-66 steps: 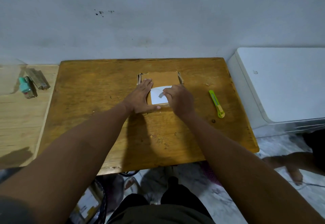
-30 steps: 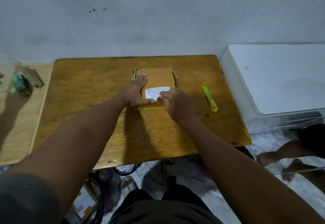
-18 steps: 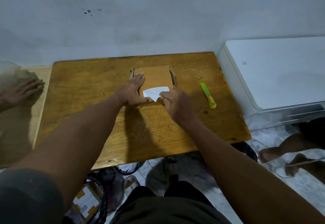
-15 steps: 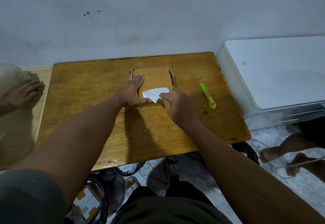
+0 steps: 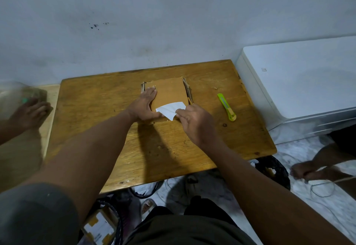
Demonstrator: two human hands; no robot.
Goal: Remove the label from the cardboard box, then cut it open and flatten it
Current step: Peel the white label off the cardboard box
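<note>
A flat brown cardboard box (image 5: 170, 91) lies on the wooden table (image 5: 107, 110) near its far middle. My left hand (image 5: 145, 105) presses flat on the box's left side, fingers spread. My right hand (image 5: 194, 122) pinches the near right corner of the white label (image 5: 169, 109), which is partly lifted off the box's near edge and curls upward. A green-yellow utility knife (image 5: 227, 107) lies on the table to the right of the box, untouched.
A white appliance (image 5: 300, 83) stands against the table's right side. A lighter wooden surface (image 5: 28, 144) adjoins on the left, where another person's hand (image 5: 28, 113) rests. Another hand (image 5: 308, 171) holds a cord on the floor at right. Bags lie under the table.
My right hand has peeled the label further off the box, toward me and rightward. Another person's hand has come onto the left surface. My left hand stays on the box.
</note>
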